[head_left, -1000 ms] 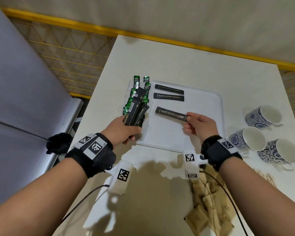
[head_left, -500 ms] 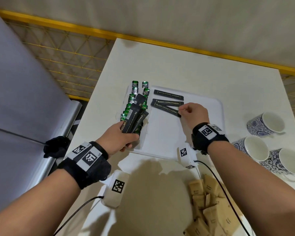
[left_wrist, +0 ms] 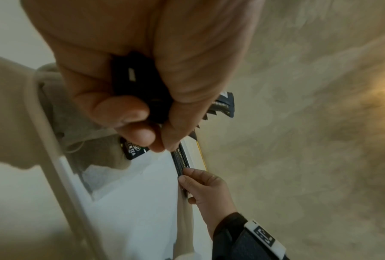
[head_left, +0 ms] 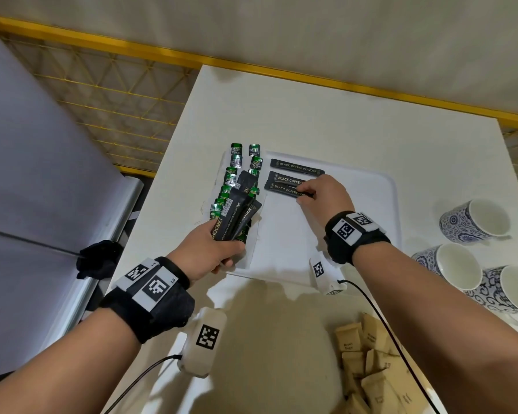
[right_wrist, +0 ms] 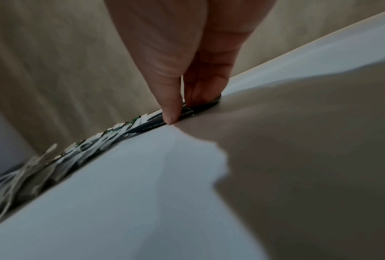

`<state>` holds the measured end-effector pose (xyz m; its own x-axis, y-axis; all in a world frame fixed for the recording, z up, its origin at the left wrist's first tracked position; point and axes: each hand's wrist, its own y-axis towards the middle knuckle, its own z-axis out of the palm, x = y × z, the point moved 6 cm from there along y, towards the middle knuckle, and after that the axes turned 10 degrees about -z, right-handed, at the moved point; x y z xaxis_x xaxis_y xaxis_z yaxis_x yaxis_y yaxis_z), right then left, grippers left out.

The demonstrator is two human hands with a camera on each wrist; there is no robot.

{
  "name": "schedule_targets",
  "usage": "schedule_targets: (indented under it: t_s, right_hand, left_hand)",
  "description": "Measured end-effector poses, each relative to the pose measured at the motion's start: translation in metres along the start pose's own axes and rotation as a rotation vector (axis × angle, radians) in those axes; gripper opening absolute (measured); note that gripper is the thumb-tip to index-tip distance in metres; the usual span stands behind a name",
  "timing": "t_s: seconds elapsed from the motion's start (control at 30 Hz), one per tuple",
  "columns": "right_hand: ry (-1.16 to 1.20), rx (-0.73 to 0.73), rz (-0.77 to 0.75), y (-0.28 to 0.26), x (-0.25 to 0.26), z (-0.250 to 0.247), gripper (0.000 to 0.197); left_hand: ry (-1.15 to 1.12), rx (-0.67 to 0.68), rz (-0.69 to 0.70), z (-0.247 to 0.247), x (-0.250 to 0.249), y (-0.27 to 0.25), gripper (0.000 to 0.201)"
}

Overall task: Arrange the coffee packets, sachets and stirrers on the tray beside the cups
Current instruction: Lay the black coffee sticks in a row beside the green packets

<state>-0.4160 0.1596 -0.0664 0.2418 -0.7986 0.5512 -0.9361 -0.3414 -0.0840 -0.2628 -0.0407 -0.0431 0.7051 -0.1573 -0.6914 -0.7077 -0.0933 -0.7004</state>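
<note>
The right hand pinched the third stick by its near end, setting it flat on the tray just below two others, probably to keep a neat row. Its long axis ran crosswise, pointing away toward the left hand, which gripped the spare sticks ready.

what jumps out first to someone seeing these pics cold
The two hands over the white tray draw the eye: the left hand grips a fan of black coffee sticks, and the right hand sets a third black stick under two already laid in a row. Next come the green tea sachets lined along the tray's left edge and the blue patterned cups to the right.
</note>
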Motion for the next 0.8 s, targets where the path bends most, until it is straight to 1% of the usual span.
schedule_targets:
  t_s: [0.43, 0.6, 0.8]
  right_hand:
    - [-0.024, -0.006, -0.016, 0.0046, -0.0027, 0.0015, 0.020]
    - [-0.021, 0.007, 0.011, 0.0085, -0.0045, 0.0011, 0.018]
    - [-0.033, 0.004, -0.003, 0.0083, -0.0040, -0.0013, 0.020]
  left_hand:
    - [-0.033, 0.034, -0.020, 0.0036, 0.0032, 0.0047, 0.011]
    - [-0.051, 0.026, -0.030, 0.0023, 0.0054, 0.0056, 0.012]
    - [-0.058, 0.033, -0.042, 0.0020, 0.0087, 0.0067, 0.015]
